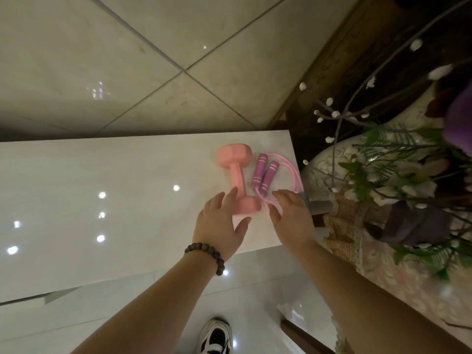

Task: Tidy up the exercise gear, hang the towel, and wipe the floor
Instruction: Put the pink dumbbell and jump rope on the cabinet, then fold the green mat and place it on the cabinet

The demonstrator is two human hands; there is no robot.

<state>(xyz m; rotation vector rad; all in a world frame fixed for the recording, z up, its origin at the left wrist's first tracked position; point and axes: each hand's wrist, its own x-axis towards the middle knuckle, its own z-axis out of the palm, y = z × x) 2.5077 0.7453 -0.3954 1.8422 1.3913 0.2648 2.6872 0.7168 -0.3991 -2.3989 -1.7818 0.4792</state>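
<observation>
head | looks steeply down | close over white ledge (115, 175)

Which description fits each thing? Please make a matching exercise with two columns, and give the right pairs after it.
Things:
1. dumbbell
2. jump rope handles
3. bead bracelet
4. shoe

Descriptions:
A. black and white, on the floor at the bottom of the picture
B. purple with white rings, side by side on the white surface
C. dark brown, round the left wrist
D. pink, lying on the white surface to the left of the rope

Pairs: 1-D, 2-B, 3-C, 4-A
</observation>
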